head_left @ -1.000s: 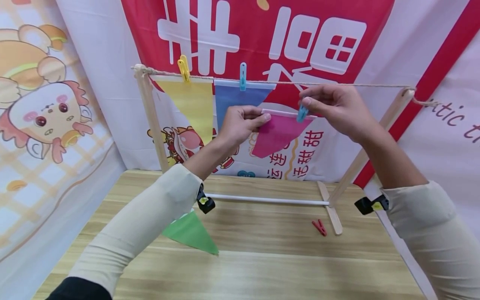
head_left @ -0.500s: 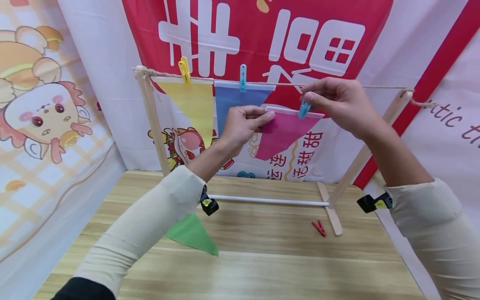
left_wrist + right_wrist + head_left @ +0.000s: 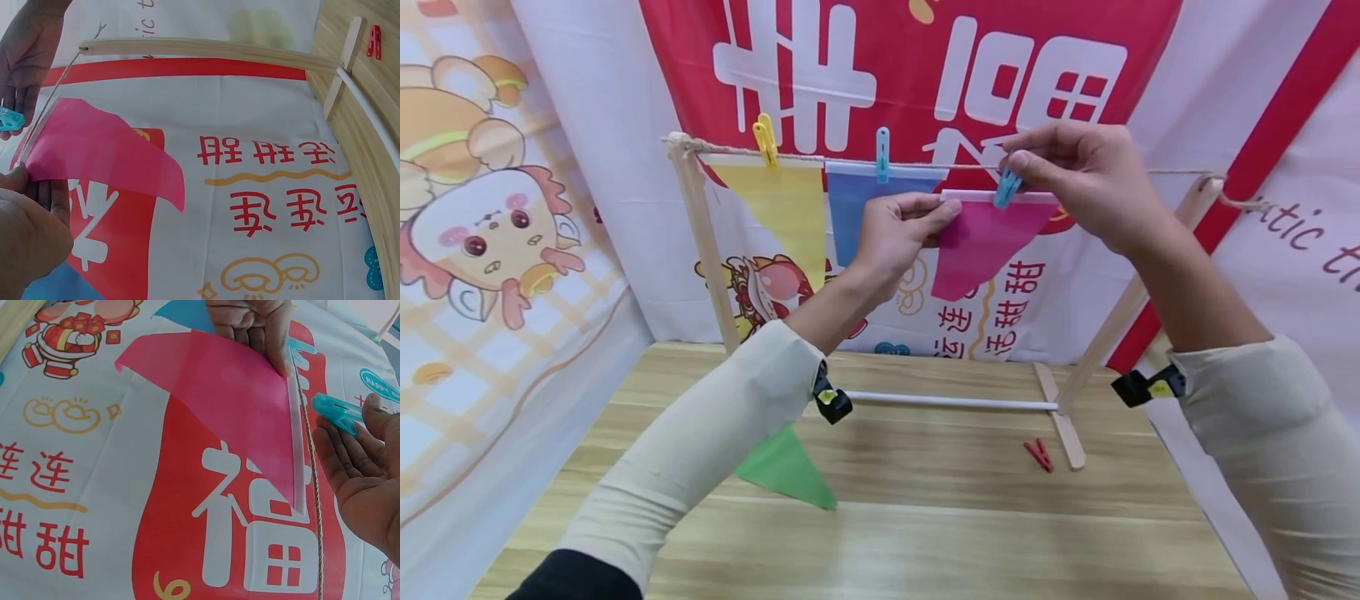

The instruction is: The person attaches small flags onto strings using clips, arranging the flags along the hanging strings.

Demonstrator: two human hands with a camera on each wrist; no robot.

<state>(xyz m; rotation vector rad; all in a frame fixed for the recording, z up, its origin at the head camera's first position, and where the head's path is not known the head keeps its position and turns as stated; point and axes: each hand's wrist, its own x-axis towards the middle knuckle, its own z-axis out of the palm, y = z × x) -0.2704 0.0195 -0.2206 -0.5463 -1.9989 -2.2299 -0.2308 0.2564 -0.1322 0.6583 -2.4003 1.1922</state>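
Right of centre in the head view, the left hand (image 3: 895,239) pinches the pink flag (image 3: 988,243) by its white-edged corner, while the right hand (image 3: 1090,179) pinches a light-blue clothespin (image 3: 1006,190) that overlaps the flag there. The right wrist view shows that clothespin apart from it, across the string (image 3: 319,537). Only the head view includes the green flag (image 3: 786,472), lower left.
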